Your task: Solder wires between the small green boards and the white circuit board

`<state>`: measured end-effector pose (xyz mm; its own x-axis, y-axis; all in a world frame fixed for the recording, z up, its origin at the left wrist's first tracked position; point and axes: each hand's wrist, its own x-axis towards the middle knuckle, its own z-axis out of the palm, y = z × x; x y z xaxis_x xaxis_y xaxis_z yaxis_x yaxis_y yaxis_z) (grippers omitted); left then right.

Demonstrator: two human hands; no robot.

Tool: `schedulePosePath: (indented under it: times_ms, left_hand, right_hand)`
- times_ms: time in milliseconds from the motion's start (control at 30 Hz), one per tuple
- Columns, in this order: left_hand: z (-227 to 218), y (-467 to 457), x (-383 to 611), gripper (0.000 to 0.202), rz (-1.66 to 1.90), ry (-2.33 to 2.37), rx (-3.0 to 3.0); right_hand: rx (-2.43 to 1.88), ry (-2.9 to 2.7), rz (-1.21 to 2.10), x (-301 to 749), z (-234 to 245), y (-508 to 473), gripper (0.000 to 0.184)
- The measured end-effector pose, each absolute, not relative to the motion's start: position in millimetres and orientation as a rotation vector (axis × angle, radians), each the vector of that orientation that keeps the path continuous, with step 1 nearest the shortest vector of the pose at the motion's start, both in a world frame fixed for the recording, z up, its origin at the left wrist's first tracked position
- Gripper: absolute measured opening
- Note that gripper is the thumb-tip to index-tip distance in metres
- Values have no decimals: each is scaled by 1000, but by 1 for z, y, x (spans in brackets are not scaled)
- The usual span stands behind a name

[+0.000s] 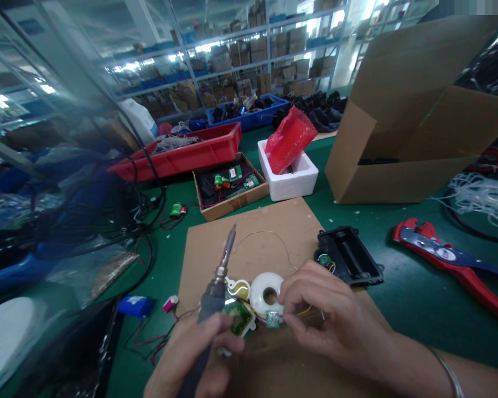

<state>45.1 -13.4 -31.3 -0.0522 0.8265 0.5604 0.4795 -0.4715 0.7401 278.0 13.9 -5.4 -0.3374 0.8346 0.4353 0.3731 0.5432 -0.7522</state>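
Note:
My left hand (195, 354) is wrapped around a soldering iron (212, 293), its metal tip pointing up and away. My right hand (336, 315) has its fingers curled in beside a white spool (255, 293) and a small green circuit board (273, 319); what they pinch is not clear. A thin wire (274, 233) arcs over the cardboard to this hand, and a yellow wire shows by its fingers. Between the hands lies a larger green board (238, 316) in a pale casing. Right of the spool rests a black plastic housing (351, 255) with a small round board.
A cardboard sheet (207, 237) covers part of the green table. Behind it stand a shallow box of boards (232, 208), a white foam box (292, 185) and a red bin (191, 152). Red-handled cutters (448, 257) and an open carton (390, 185) are at right. Cables hang at left.

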Motion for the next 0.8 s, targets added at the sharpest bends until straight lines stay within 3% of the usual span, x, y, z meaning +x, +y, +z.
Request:
schedulePosePath:
  times_ms: [167,800]
  left_hand:
    - [-26,-11,80,26,1371,1314,2091]
    - [-16,-7,109,30,1401,1333,2268]
  right_hand:
    - [-978,-1921,698,279,-7,13,13]
    - [-1009,-1884,682,279,-14,9,11]
